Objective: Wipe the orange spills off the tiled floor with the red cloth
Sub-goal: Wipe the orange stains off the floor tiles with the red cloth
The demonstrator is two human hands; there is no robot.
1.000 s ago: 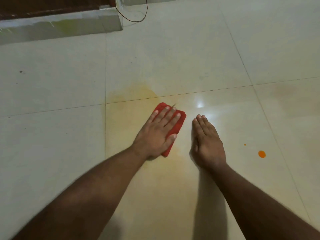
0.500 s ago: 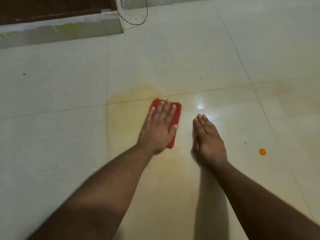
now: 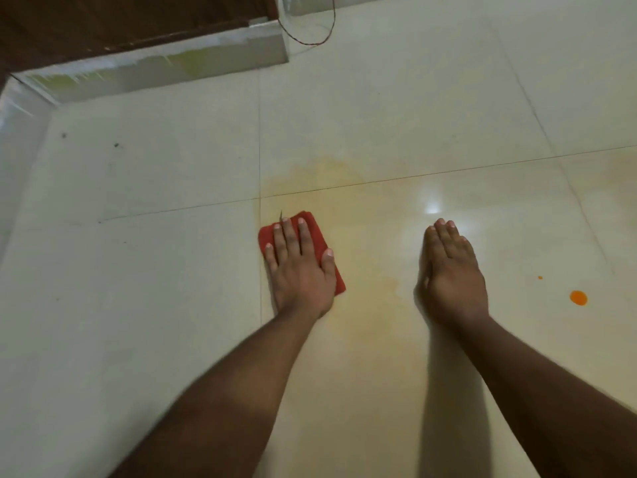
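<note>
- Head view: left hand (image 3: 301,270) flat, fingers straight, pressing red cloth (image 3: 312,236); has slid left to the tile seam since earlier.
- Right hand (image 3: 451,274) flat on tiled floor (image 3: 138,305), unmoved, apart from cloth.
- Orange spill (image 3: 578,298) right of it.

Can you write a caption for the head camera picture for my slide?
Left hand presses red cloth on floor; orange drop remains.

Left hand (image 3: 303,270) flat on red cloth (image 3: 315,236)
</note>
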